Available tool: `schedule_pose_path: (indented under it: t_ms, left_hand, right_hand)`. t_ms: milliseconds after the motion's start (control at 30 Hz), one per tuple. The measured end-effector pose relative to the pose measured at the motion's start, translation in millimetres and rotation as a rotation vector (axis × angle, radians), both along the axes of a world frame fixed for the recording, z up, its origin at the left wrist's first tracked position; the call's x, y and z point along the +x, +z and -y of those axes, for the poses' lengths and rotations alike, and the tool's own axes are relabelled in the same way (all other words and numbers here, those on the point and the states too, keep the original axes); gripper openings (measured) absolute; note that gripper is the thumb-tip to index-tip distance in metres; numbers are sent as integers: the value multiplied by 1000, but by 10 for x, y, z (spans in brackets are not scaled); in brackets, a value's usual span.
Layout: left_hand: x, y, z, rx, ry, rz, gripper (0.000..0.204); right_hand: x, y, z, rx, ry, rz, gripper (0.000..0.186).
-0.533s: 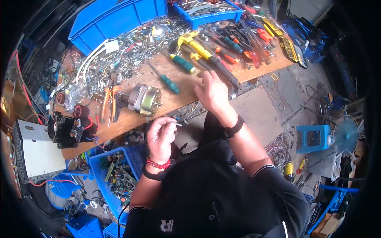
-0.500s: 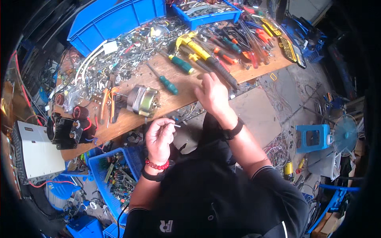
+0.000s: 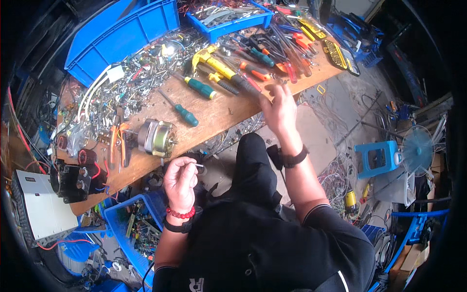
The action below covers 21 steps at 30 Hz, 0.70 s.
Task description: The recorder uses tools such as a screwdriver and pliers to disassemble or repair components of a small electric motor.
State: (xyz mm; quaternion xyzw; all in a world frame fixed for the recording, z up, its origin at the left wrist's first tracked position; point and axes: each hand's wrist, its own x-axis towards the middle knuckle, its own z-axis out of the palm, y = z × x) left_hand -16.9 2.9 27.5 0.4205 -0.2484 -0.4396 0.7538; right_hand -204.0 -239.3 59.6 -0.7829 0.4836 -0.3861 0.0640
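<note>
My left hand [image 3: 180, 182] is pinched on a small, thin pale rod [image 3: 198, 165], just off the front edge of the wooden workbench [image 3: 228, 109], below a metal motor [image 3: 155, 138]. My right hand [image 3: 279, 109] has its fingers apart and slightly bent at the bench edge, by the handle end of a yellow claw hammer [image 3: 219, 65]; whether it touches the handle I cannot tell. A green screwdriver [image 3: 186, 115] lies between the motor and the hammer, with a thicker green-handled tool [image 3: 199, 86] behind it. Orange-handled pliers [image 3: 119, 143] lie left of the motor.
Blue bins [image 3: 121, 36] and a blue tray [image 3: 228, 27] line the bench's back, amid heaped screws and scrap. A black component [image 3: 68, 180] sits at left. Below are a crate of circuit boards [image 3: 112, 214], a blue stool [image 3: 377, 160], a fan [image 3: 417, 151] and tangled cables [image 3: 335, 187].
My right hand has moved right along the bench edge, toward the hammer's handle end. My left hand still pinches the rod. The whole view has shifted, with the bench now further left.
</note>
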Motion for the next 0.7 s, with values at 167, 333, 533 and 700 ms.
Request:
schedule_pose_path:
  t_ms: [167, 333, 533, 700]
  left_hand:
    - [-5, 32, -19, 23, 16, 25, 10]
    - [-3, 23, -49, 48, 25, 32, 10]
    - [10, 29, -80, 66, 31, 44, 9]
    - [-1, 24, -53, 80, 39, 37, 9]
  right_hand:
    - [-125, -39, 497, 101, 8, -208, 27]
    - [-85, -14, 656, 243, 45, -309, 28]
    - [-211, -18, 636, 118, -28, -160, 27]
    - [-474, -35, 796, -21, -293, -30, 33]
